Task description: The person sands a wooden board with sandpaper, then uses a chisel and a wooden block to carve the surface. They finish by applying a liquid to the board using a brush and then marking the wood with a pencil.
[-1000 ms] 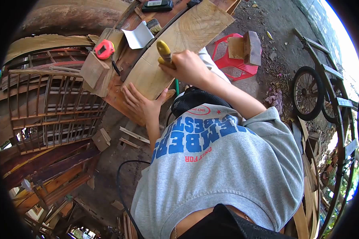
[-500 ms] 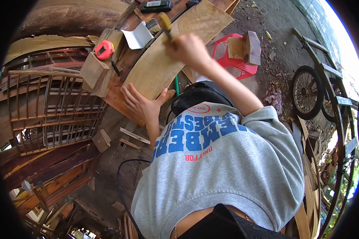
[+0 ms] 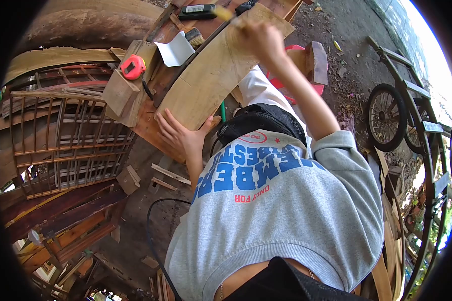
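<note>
A long, curved wooden board [image 3: 198,75] lies across the workbench before me. My left hand [image 3: 182,138] rests on its near end, thumb and fingers spread. Farther up, over the far half of the board, my right hand [image 3: 262,42] grips a yellow-handled tool [image 3: 224,13]. Motion blurs that tool, and its working end is hidden by the hand. Beside the board's left edge are a brush [image 3: 194,36], a folded piece of white paper [image 3: 175,50] and a red tape measure [image 3: 133,67] on a wood block [image 3: 120,93].
A black device [image 3: 198,11] lies at the bench's far side. Right of the bench, a red plastic stool [image 3: 299,90] carries a wood block [image 3: 316,62]. Slatted wooden frames [image 3: 68,135] stack up on the left. A wheeled metal frame [image 3: 386,116] stands at right.
My right hand has moved away and to the right along the board with the yellow-handled tool. The left hand stays on the board's near end.
</note>
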`<action>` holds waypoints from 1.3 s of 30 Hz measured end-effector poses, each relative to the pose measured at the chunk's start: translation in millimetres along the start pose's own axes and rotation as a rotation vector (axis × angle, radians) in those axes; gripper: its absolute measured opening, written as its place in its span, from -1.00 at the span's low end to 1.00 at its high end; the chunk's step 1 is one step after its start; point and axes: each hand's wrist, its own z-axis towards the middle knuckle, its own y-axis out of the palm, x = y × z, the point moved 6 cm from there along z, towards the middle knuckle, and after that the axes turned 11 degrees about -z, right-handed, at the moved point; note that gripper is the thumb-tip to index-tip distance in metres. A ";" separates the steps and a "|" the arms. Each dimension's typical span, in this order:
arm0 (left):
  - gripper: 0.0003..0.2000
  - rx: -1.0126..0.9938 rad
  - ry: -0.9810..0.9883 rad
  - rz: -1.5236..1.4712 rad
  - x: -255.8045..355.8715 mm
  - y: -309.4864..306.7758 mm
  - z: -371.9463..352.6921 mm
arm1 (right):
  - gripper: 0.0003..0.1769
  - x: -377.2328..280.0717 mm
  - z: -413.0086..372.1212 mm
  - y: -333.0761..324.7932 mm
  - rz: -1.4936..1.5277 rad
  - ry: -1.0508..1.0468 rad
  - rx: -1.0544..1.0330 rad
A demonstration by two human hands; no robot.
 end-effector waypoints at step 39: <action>0.24 0.023 -0.032 -0.056 -7.0 5.1 -5.0 | -0.71 -35.9 15.8 13.3 0.096 -0.166 0.116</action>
